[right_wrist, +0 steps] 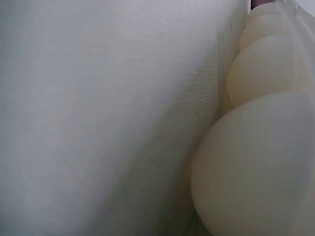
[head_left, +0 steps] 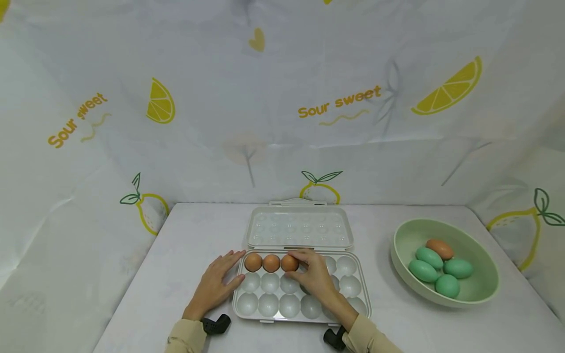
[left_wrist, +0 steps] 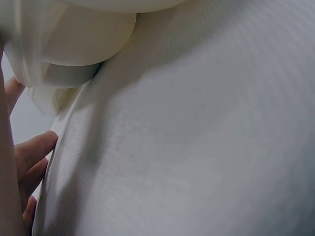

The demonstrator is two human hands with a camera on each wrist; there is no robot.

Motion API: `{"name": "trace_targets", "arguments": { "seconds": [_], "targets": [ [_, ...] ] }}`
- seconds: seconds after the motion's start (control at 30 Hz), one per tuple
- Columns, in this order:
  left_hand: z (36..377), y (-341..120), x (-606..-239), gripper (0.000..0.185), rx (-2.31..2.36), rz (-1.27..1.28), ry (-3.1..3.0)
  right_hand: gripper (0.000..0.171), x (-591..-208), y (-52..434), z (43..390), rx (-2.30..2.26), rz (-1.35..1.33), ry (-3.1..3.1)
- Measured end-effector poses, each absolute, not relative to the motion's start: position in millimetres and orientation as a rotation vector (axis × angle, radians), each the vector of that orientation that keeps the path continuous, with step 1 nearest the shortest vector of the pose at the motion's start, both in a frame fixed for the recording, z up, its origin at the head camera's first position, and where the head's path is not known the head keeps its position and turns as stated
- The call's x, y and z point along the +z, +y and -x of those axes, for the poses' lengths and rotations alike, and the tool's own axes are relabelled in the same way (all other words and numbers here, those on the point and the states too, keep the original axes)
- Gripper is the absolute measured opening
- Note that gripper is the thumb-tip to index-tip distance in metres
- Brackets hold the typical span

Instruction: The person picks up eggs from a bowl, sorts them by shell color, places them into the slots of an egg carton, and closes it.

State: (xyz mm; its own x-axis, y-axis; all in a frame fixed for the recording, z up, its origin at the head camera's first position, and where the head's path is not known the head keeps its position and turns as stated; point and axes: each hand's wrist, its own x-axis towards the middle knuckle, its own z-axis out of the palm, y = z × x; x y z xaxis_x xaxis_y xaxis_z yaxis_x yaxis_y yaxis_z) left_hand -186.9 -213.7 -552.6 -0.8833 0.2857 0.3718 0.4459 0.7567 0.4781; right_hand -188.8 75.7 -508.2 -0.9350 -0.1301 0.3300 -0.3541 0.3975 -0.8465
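A pale plastic egg carton (head_left: 289, 305) lies with its lid (head_left: 300, 226) folded back behind it. In its back row, from the left, sit a brown egg (head_left: 253, 262), a second brown egg (head_left: 271, 263) and a third brown egg (head_left: 289, 263). My right hand (head_left: 317, 277) pinches the third egg between thumb and fingers, down in its cup. My left hand (head_left: 216, 280) rests at the carton's left edge, fingers spread and fairly straight. Its fingers (left_wrist: 37, 150) show beside the carton's rounded underside (left_wrist: 93, 37) in the left wrist view. Only carton cups (right_wrist: 256, 162) and cloth fill most of the right wrist view.
Right of the carton stands a light green bowl (head_left: 478, 247) holding several green eggs (head_left: 457, 268) and one brown egg (head_left: 439, 249). A white cloth (head_left: 176, 245) covers the table. Behind hangs a lemon-printed sheet (head_left: 212, 147).
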Motion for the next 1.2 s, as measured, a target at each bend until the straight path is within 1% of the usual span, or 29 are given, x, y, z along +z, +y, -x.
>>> {"name": "trace_targets", "arguments": {
  "seconds": [0.53,0.67,0.8,1.0,1.2],
  "targets": [
    [188,-215,-555,0.059,-0.832,0.58,-2.674,0.051,-506,75,187,1.644,-0.41,-2.427],
    [188,-215,-555,0.059,-0.82,0.581,-2.671,0.055,-503,73,185,1.644,-0.376,-2.422],
    [189,-215,-556,0.059,-0.795,0.589,-2.66,0.059,-499,74,182,1.743,-0.358,-2.362],
    [189,-215,-555,0.059,-0.813,0.586,-2.649,0.061,-490,86,173,1.875,-0.319,-2.334],
    [189,-215,-555,0.058,-0.815,0.595,-2.641,0.059,-482,111,167,1.791,-0.253,-2.344]
  ]
}}
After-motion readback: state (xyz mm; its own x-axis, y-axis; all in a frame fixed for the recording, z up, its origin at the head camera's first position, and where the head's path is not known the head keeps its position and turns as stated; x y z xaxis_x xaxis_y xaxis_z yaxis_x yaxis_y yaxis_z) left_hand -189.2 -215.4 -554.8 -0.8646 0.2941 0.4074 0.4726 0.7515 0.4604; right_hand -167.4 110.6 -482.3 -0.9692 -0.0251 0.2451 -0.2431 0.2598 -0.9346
